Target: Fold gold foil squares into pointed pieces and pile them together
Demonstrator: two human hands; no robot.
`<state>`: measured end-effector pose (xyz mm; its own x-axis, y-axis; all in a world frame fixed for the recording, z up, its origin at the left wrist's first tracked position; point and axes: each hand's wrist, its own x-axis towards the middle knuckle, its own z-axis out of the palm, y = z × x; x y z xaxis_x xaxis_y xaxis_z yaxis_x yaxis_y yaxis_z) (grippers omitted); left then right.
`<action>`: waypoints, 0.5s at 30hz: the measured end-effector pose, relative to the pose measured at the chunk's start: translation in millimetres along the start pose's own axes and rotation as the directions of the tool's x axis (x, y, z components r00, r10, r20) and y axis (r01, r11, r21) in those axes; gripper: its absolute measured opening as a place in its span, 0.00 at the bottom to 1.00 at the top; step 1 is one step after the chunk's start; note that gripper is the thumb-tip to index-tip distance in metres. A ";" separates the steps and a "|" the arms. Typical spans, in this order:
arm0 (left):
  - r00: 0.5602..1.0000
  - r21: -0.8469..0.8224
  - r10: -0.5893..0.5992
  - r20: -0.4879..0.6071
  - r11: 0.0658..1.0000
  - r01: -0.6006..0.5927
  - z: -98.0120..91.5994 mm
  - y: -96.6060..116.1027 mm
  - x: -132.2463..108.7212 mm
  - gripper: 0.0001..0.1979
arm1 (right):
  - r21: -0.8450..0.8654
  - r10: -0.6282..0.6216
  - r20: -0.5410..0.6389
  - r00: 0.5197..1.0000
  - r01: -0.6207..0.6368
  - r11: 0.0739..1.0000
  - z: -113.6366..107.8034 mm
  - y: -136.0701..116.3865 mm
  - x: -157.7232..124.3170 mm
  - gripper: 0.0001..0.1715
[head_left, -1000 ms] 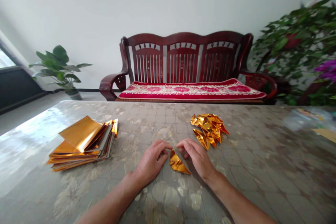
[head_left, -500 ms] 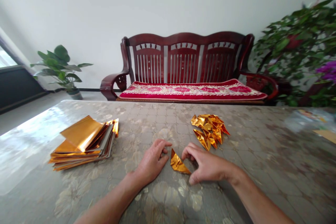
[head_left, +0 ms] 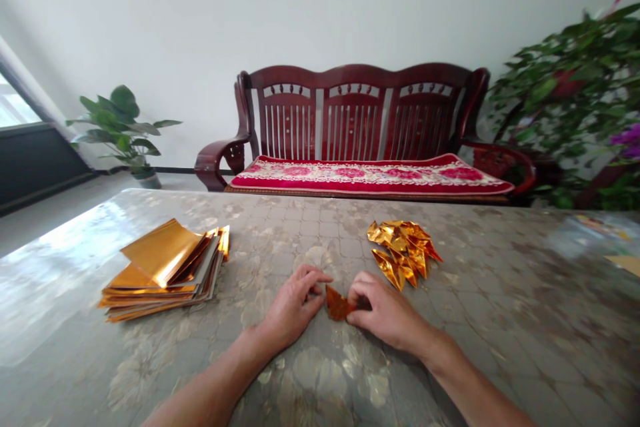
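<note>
Folded gold-foil piece (head_left: 337,303) lying on the patterned counter (head_left: 500,307) between both hands. Right hand (head_left: 385,312): grip closed, pressing the piece's right end. Left hand (head_left: 293,303): grip half-curled, empty, just beside the piece. Farther left, a stack of foil sheets (head_left: 165,273); ahead right, a heap of folded foil pieces (head_left: 404,253).

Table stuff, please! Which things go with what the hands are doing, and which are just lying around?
Part of it: left hand, right hand, folded foil piece, foil stack, folded foil pile.

Just lying around: bench, small potted plant, big leafy plant.
</note>
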<state>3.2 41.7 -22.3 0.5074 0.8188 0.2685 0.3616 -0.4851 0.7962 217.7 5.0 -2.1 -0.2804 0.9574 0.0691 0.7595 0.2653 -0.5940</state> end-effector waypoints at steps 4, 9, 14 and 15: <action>0.998 -0.047 0.066 -0.016 0.997 -0.067 -4.3 -1.1 -2.5 0.20 | -0.105 -0.034 -0.093 0.995 0.024 0.994 -0.8 -6.4 -0.7 0.08; 0.987 0.055 0.159 -0.010 0.986 -0.158 -9.7 -1.2 -6.3 0.21 | -0.185 -0.150 -0.157 0.976 0.120 0.975 2.9 -8.9 -3.7 0.08; 0.985 0.092 0.175 0.001 0.980 -0.174 -12.3 -4.5 -6.0 0.13 | -0.159 -0.230 -0.206 0.951 0.200 0.967 4.4 -2.9 -2.6 0.08; 0.985 0.093 0.173 0.008 0.981 -0.173 -12.4 -5.3 -5.7 0.12 | -0.148 -0.242 -0.215 0.946 0.213 0.966 4.1 -1.6 -2.1 0.08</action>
<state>-11.2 43.4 -21.4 0.5688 0.7202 0.3972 0.3399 -0.6457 0.6838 214.6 2.1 -4.6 -0.3227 0.8663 0.3813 0.7606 0.4771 -0.4402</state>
